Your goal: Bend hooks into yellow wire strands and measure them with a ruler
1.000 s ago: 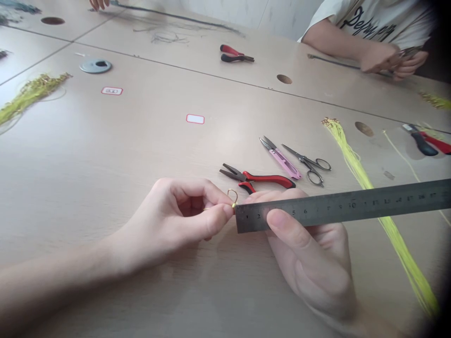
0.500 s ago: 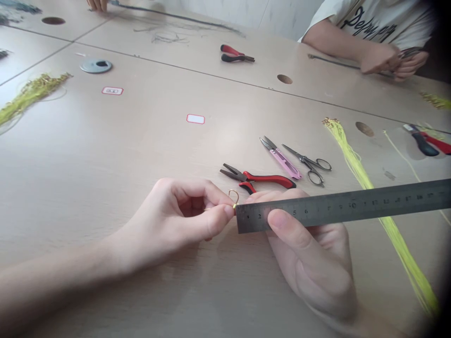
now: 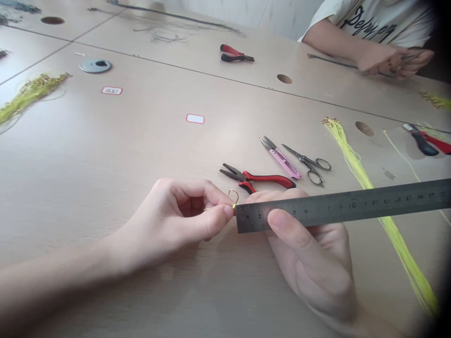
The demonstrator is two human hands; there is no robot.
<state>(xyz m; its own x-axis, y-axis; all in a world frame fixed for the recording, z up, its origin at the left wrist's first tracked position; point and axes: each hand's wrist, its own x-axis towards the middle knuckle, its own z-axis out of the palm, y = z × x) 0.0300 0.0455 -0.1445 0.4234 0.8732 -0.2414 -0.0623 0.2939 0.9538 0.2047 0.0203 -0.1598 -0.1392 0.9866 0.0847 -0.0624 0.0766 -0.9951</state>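
Note:
Between thumb and forefinger, my left hand (image 3: 186, 211) pinches a small gold fish hook (image 3: 237, 194). Its curved bend sticks up past the fingertips, and a bit of yellow cord shows at its base; the rest is hidden in the fingers. My right hand (image 3: 310, 263) grips a steel ruler (image 3: 324, 211), thumb on its face and fingers behind. The ruler's low-number end meets the hook by my left fingertips, and its far end runs off to the right. Just beyond my right hand lie red-and-black pliers (image 3: 269, 179), pink thread snips (image 3: 282, 159) and small scissors (image 3: 310, 164).
A yellow cord bundle (image 3: 355, 164) passes under the ruler; another yellow bundle (image 3: 31, 96) lies left. Farther back are a grey disc (image 3: 92, 65), two labels (image 3: 195, 119) and more pliers (image 3: 234, 55). Across the table, a co-worker's hands (image 3: 391, 61) handle a dark cord.
My hands, the hook and the ruler look almost unchanged. A hand at the far upper left has left the view. The co-worker's hands at the upper right have shifted slightly.

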